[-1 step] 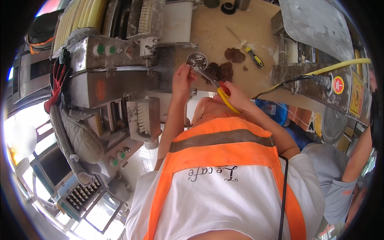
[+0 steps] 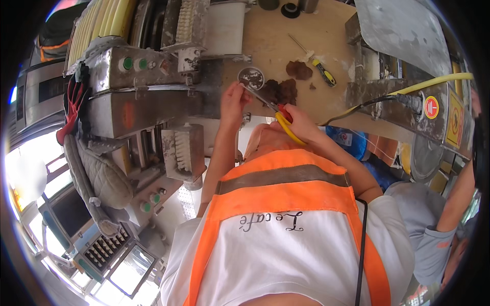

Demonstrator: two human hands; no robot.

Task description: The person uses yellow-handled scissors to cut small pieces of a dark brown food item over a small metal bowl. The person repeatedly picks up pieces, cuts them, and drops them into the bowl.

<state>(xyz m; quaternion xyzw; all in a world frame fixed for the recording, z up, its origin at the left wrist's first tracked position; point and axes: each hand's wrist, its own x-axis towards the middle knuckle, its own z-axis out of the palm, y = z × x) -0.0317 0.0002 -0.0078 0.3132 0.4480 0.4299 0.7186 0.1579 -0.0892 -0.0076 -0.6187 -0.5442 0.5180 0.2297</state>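
You seem to be working on the long tool's [image 2: 265, 101] tip beside the worktop's [image 2: 265, 41] round cup [image 2: 264, 78], right hand [image 2: 302, 122] gripping its handle, left hand's [image 2: 234, 102] finger hold impossible to tell; steadiness likely comes next.

I'm looking at a tan-topped workbench [image 2: 326, 25], flanked by steel equipment. Left: flour-dusted steel roller machine [image 2: 138, 115], round green buttons [image 2: 127, 63] on its casing. Right: another steel housing [image 2: 393, 87], yellow warning plate [image 2: 455, 121], yellow cable [image 2: 434, 81] running across. Harsh white light at my far left, bright window-like panes [image 2: 30, 168] there, blown out, can't make out anything beyond the glare.
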